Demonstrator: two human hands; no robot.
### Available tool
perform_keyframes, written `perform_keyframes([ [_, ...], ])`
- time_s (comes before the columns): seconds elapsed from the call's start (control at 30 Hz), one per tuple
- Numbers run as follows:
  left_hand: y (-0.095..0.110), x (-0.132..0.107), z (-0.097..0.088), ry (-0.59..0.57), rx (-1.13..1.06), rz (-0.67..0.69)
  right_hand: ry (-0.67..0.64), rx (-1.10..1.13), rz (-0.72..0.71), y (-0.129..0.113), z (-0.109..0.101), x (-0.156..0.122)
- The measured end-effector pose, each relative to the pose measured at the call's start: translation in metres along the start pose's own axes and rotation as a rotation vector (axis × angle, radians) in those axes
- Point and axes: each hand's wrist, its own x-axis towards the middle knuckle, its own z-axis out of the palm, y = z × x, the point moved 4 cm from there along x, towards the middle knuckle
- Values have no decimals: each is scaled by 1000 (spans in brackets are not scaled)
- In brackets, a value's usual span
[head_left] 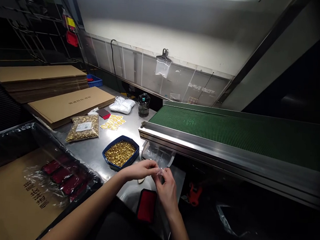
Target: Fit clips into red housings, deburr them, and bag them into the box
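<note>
My left hand (144, 169) and my right hand (167, 190) meet at the table's near right corner, fingertips closed on a small clear plastic bag (160, 171). Fingers partly cover it, and its contents cannot be made out. Just below them lies a red pad with a black border (146, 205). Left of my left hand, a blue tray (105, 159) holds many small gold-coloured metal pieces (120, 153). Behind my fingers is a bin of clear plastic bags (158, 154), beside the conveyor's end.
A green conveyor belt (201, 126) with a metal rail runs off right. On the table are a bag of gold pieces (83, 128), yellow round stickers (114, 122), a white package (122, 105) and a dark bottle (143, 105). Cardboard stacks (71, 104) and a lined box (10, 184) stand left.
</note>
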Motion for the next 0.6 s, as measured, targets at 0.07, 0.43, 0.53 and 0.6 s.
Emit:
perform_keyframes([
  [0.07, 2, -7, 6, -5, -13, 44, -76, 52, -15, 1, 3, 1],
  [0.43, -7, -21, 13, 515, 302, 105, 9, -253, 87, 14, -20, -6],
  [0.53, -13, -19, 17, 574, 372, 85, -53, -325, 87, 4, -10, -9],
  [0.6, -17, -20, 9, 684, 401, 39, -80, -397, 115, 0, -4, -12],
])
